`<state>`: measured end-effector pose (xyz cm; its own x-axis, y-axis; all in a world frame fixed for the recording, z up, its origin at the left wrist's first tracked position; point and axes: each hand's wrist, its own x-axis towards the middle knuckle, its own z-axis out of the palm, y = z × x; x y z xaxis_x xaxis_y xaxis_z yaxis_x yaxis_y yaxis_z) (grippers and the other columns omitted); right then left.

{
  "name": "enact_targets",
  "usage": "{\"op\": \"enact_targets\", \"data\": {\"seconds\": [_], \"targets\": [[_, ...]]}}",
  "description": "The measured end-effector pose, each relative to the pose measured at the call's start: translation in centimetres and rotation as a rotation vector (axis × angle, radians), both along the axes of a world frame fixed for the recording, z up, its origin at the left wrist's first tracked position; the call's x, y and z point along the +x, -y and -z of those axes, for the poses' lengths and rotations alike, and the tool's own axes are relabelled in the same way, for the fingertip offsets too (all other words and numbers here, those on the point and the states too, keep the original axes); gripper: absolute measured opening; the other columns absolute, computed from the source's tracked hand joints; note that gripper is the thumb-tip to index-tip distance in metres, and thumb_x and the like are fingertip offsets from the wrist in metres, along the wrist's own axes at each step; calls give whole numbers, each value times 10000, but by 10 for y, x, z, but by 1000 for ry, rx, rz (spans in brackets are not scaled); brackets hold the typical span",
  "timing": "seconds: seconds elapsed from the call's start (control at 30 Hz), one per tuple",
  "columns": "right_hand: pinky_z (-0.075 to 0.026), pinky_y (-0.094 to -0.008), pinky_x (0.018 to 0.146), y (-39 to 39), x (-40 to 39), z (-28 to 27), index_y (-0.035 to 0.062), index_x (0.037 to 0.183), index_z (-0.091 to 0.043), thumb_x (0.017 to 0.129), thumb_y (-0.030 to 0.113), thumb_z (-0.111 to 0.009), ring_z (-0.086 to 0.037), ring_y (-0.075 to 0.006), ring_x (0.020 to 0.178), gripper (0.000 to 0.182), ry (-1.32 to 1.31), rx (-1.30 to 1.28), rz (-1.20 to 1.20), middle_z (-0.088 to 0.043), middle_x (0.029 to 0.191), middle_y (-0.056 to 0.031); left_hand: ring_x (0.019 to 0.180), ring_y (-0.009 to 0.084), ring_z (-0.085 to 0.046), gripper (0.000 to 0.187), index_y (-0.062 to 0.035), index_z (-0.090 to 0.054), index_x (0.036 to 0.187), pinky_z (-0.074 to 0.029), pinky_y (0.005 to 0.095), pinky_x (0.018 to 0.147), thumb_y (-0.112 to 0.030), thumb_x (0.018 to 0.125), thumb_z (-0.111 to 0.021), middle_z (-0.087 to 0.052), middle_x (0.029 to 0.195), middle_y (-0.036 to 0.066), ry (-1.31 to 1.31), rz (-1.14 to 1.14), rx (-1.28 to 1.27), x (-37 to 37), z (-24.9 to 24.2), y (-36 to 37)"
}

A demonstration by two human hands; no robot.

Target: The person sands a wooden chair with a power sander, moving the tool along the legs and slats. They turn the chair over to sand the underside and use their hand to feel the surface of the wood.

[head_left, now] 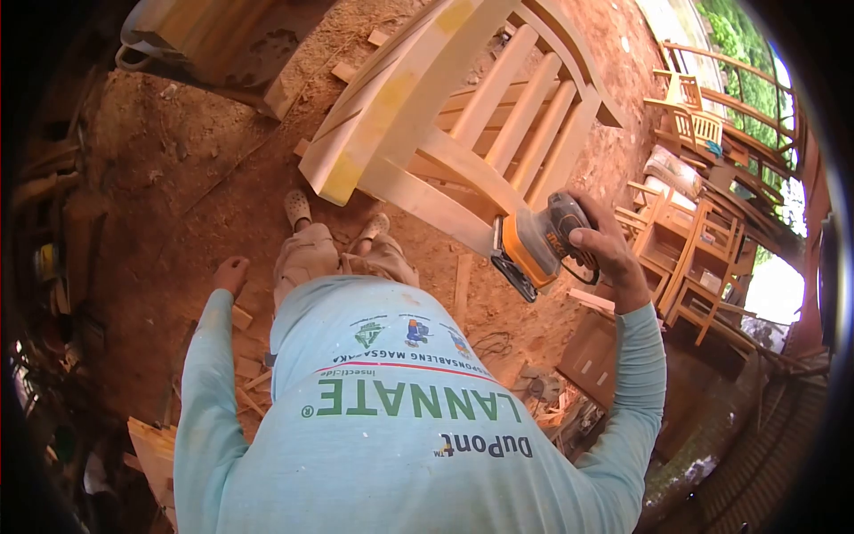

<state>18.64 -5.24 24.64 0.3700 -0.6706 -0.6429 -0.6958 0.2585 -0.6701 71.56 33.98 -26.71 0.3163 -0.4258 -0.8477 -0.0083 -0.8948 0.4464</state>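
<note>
My right hand is closed around the dark top of an orange and black power sander. The sander's flat pad is tilted and faces down-left, close against the lower corner of a pale wooden frame. Whether the pad touches the wood is unclear. Curved rails and several slats make up this frame, which has yellowish patches. On the other side, my left hand hangs beside my body with its fingers curled in, and nothing shows in it.
A wooden cabinet-like piece stands at the upper left. Stacked wooden chair frames and a white sack are on the right. Wood scraps lie on the reddish dirt ground around my feet.
</note>
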Motion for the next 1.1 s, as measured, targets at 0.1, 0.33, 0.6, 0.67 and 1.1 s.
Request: {"op": "enact_targets", "data": {"seconds": [0.1,0.33,0.6,0.67,1.1], "targets": [[-537,-351,981,6,3,6,-3,1459,-586,786,574,-828,-654,-204,1122,919,30,11,10,-680,1249,-111,862,229,-768,397,-37,-787,1195,-619,379,777,-345,948,-736,-805,1079,126,124,116,-15,-3,5,-1],[-559,-323,884,44,85,3,6,1475,-576,794,572,-841,-662,-176,1049,924,51,18,-221,-684,1216,-90,861,235,-761,392,-20,-780,1190,-617,387,784,-334,960,-738,-799,1080,131,76,56,-4,-15,-27,8],[-482,-305,518,58,153,3,41,1440,-610,828,593,-788,-608,-142,689,843,2,-73,-373,-691,1053,-99,726,173,-657,274,-19,-752,1141,-556,334,636,-247,994,-712,-725,947,90,-58,-81,40,-1,6,-25],[-514,-315,571,57,151,-10,34,1453,-610,833,583,-780,-636,-163,737,845,-121,32,-353,-695,1057,-124,685,167,-631,241,-25,-747,1103,-526,334,587,-237,992,-715,-700,915,74,-57,-92,54,-1,-3,-23],[-517,-347,1000,9,-19,-2,-8,1424,-619,815,512,-787,-640,-220,1147,819,28,90,16,-681,1269,-130,859,185,-714,387,-19,-760,1222,-586,350,766,-320,987,-697,-772,1073,93,-32,102,8,-13,2,16]]}}
